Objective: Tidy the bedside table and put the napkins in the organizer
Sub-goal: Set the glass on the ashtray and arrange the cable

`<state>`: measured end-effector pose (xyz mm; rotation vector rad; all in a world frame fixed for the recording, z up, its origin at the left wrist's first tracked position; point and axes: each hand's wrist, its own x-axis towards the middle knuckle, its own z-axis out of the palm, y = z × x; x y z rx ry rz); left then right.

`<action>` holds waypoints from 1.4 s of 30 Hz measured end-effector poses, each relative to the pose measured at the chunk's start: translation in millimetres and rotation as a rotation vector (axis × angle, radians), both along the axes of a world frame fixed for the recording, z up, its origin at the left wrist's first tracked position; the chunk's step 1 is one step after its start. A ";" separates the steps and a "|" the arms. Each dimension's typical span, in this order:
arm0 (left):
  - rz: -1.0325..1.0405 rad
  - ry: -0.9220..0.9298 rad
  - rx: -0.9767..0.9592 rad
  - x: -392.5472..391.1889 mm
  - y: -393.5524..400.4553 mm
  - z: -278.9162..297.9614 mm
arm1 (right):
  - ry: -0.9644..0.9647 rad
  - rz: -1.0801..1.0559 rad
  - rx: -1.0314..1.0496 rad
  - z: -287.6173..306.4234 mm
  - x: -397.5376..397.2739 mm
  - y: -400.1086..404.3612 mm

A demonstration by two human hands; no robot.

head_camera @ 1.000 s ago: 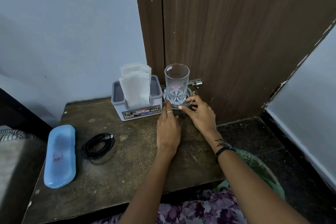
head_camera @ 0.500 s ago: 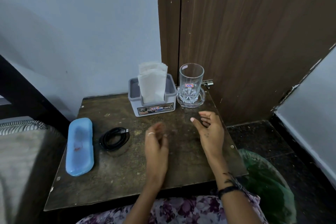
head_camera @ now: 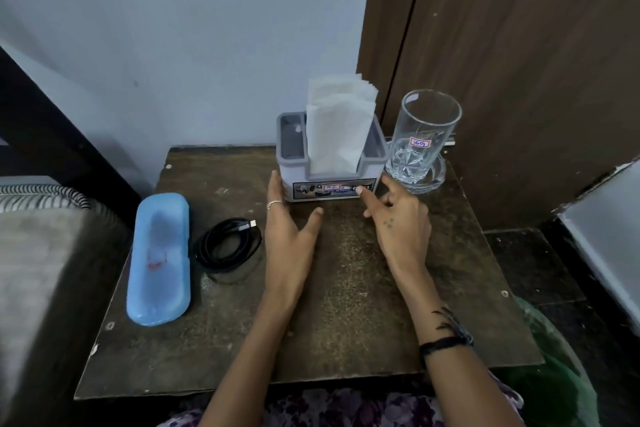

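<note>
**Hands at the organizer, napkins in place**

We see the grey organizer (head_camera: 330,163) standing at the back of the table (head_camera: 346,305), near the wall, with the white napkins (head_camera: 337,128) upright in its middle slot. Our left hand (head_camera: 289,236) lies flat and open, fingers together, their tips at the organizer's left front corner, thumb spread to the right; it clasps nothing. Our right hand (head_camera: 398,222) is open too, fingers loosely spread, the forefinger touching the label on the organizer's front right; nothing is held.

Just right of the organizer a clear glass (head_camera: 420,139) stands upright on a glass coaster (head_camera: 433,180). On the table's left side lies a blue case (head_camera: 157,258), lengthwise, and just beside it a coiled black cable (head_camera: 227,246), apart from our left hand. A green bag (head_camera: 554,374) shows below the table's right edge.
</note>
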<state>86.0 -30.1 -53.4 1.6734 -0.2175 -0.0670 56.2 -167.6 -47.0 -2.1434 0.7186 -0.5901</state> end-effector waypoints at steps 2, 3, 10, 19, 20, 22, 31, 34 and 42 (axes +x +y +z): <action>-0.040 -0.032 0.036 6.5 -2.8 -3.3 | 0.005 -0.018 -0.003 0.8 0.6 0.0; -0.052 -0.027 0.050 8.5 -3.2 -4.6 | 0.006 -0.027 -0.003 0.5 0.3 0.1; -0.051 0.003 0.077 10.4 -3.5 -5.4 | 0.002 -0.035 -0.024 1.4 -0.1 3.3; -0.024 0.002 0.100 9.1 3.1 -1.6 | 0.008 -0.007 -0.030 1.4 -0.9 7.3; -0.022 0.003 0.099 8.6 2.9 -1.0 | 0.007 -0.009 -0.027 1.3 -0.6 7.1; -0.019 -0.003 0.108 7.3 2.0 0.0 | 0.010 -0.016 -0.019 0.4 -0.3 6.9; 0.012 -0.066 0.196 -6.4 14.5 25.0 | -0.289 -0.139 0.184 0.1 -7.0 37.7; 0.056 -0.128 0.291 -12.7 41.3 39.1 | -0.312 0.052 0.064 2.8 -13.3 60.3; 0.278 -0.012 0.842 -9.7 102.2 51.2 | 0.057 0.669 -0.409 5.8 -12.2 129.0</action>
